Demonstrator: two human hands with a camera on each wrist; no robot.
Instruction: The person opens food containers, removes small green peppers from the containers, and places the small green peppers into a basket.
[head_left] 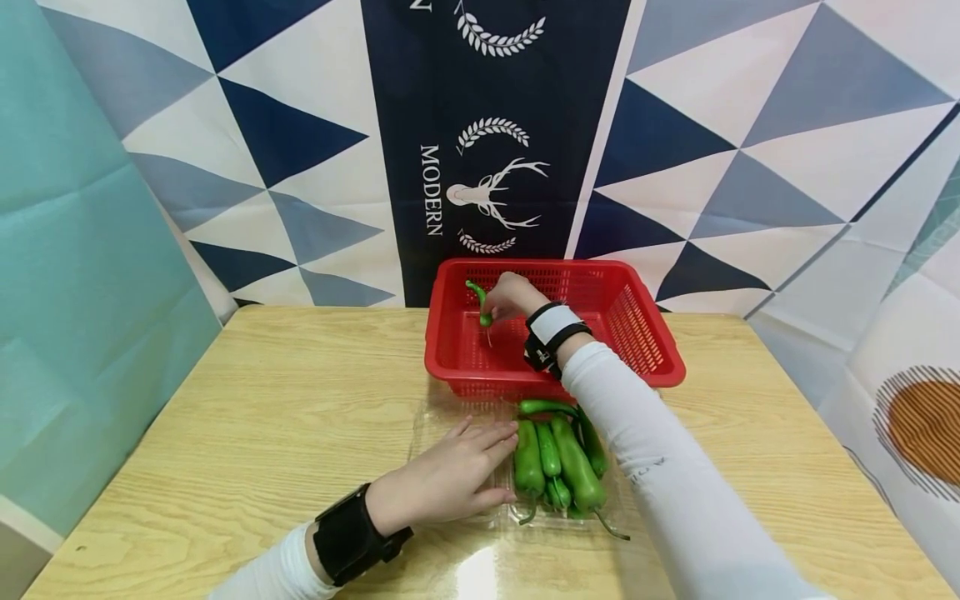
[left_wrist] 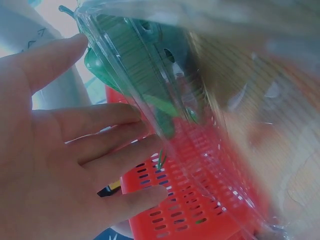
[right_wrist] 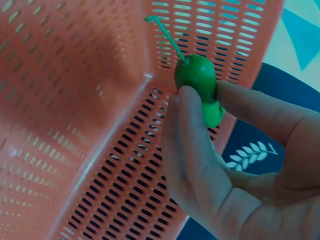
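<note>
My right hand (head_left: 514, 298) pinches a green chili pepper (right_wrist: 196, 77) between thumb and fingers, inside the red plastic basket (head_left: 487, 373). The pepper's thin stem points away from the fingers in the right wrist view. Several more green peppers (head_left: 574, 467) lie in a clear plastic container (head_left: 435, 427) just in front of the basket. My left hand (head_left: 452, 473) has its fingers stretched out and rests at the container, fingertips beside the peppers. In the left wrist view those fingers (left_wrist: 107, 122) touch the clear wall and grip nothing.
Both the basket and the container stand on a light wooden table (head_left: 300, 400). Behind it hangs a patterned cloth (head_left: 480, 100) with triangles and a deer print. A teal sheet (head_left: 90, 250) covers the left side. My right forearm passes over the container's right side.
</note>
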